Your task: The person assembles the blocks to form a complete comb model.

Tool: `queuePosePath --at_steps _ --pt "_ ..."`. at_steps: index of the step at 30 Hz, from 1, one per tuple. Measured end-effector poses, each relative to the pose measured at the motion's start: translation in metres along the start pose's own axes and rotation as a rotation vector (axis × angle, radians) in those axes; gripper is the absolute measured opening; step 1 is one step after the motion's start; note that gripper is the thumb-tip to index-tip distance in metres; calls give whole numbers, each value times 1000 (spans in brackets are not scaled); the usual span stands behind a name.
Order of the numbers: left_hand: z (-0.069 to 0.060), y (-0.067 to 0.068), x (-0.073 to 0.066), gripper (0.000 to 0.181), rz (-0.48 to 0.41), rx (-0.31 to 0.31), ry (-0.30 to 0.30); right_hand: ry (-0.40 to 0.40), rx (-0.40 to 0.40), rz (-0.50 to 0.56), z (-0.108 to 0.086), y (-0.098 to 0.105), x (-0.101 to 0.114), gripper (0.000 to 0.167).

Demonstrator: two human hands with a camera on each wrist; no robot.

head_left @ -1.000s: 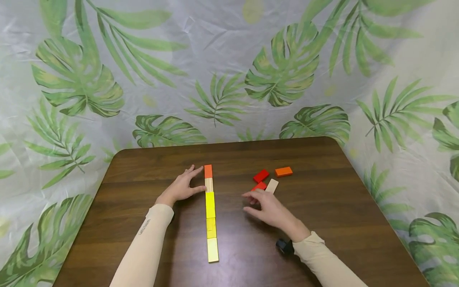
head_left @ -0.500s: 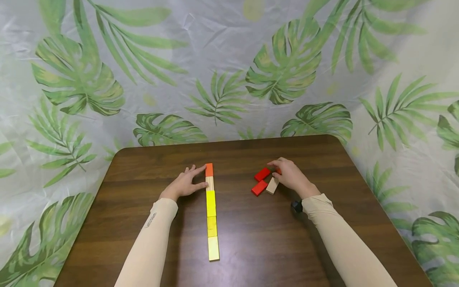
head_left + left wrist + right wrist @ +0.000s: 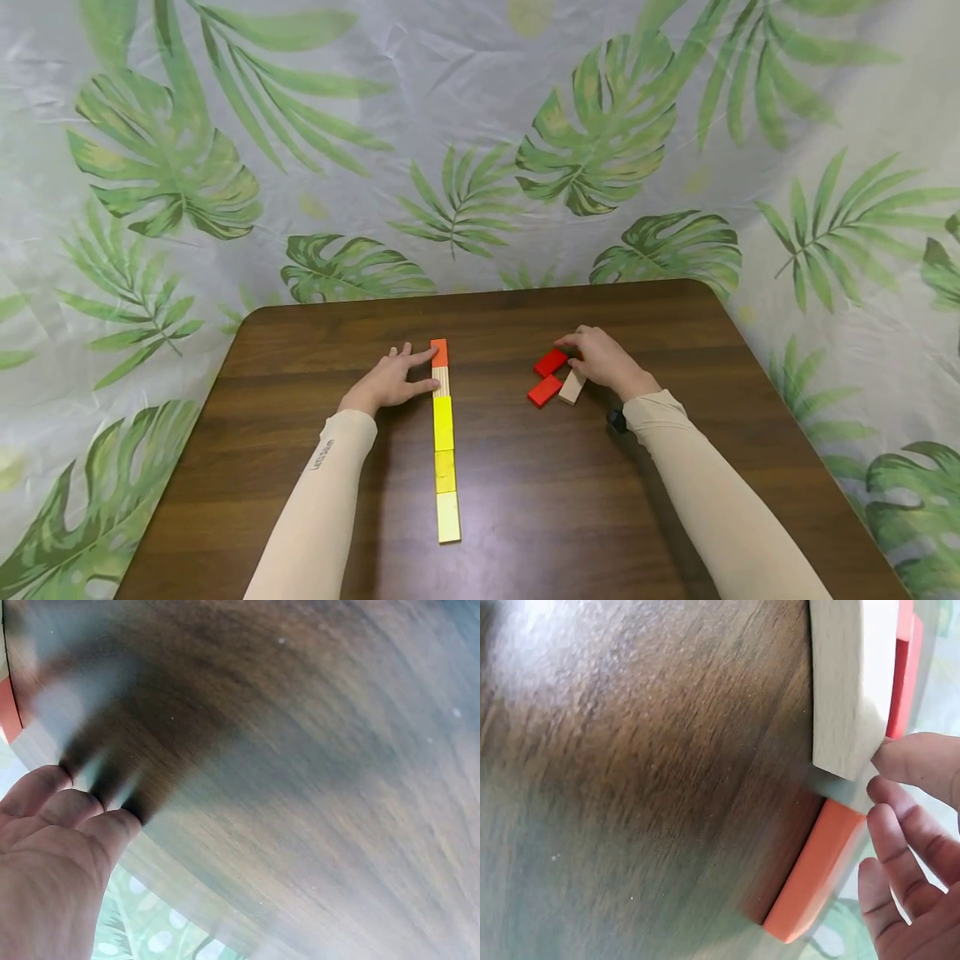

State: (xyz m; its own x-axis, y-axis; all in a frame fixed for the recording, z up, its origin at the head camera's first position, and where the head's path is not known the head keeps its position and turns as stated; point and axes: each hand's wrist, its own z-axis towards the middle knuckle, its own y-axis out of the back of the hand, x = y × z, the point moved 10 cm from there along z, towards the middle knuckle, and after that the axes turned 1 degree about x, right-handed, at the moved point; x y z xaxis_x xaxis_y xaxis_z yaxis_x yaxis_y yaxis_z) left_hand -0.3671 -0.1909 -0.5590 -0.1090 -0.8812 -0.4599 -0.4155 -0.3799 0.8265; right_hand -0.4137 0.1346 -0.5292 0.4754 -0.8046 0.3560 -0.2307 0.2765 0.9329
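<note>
In the head view, my left hand (image 3: 386,383) rests beside a row of blocks, its index finger at the orange end block (image 3: 439,351) and its thumb at the striped plain wood block (image 3: 442,382). Its other fingertips (image 3: 64,799) touch the table. My right hand (image 3: 606,362) is over the loose pieces. In the right wrist view, the thumb is at the end of a plain wood block (image 3: 847,682); the loosely bent fingers are beside a loose orange block (image 3: 817,866), which the hand hides in the head view. No clear grip shows.
Two red blocks (image 3: 551,362) lie left of my right hand. The row runs towards me through bright yellow (image 3: 444,423), yellow (image 3: 445,471) and pale yellow blocks (image 3: 448,518). A leaf-patterned cloth (image 3: 480,150) hangs behind the brown table (image 3: 510,500).
My right hand has moved away from me and to the right, from the near red block to over the loose orange block. My left hand has stayed beside the row.
</note>
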Motion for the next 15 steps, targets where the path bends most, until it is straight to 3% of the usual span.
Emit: queuePosePath --at_steps 15 --pt "-2 -1 0 77 1 -9 7 -4 46 -20 7 -4 -3 41"
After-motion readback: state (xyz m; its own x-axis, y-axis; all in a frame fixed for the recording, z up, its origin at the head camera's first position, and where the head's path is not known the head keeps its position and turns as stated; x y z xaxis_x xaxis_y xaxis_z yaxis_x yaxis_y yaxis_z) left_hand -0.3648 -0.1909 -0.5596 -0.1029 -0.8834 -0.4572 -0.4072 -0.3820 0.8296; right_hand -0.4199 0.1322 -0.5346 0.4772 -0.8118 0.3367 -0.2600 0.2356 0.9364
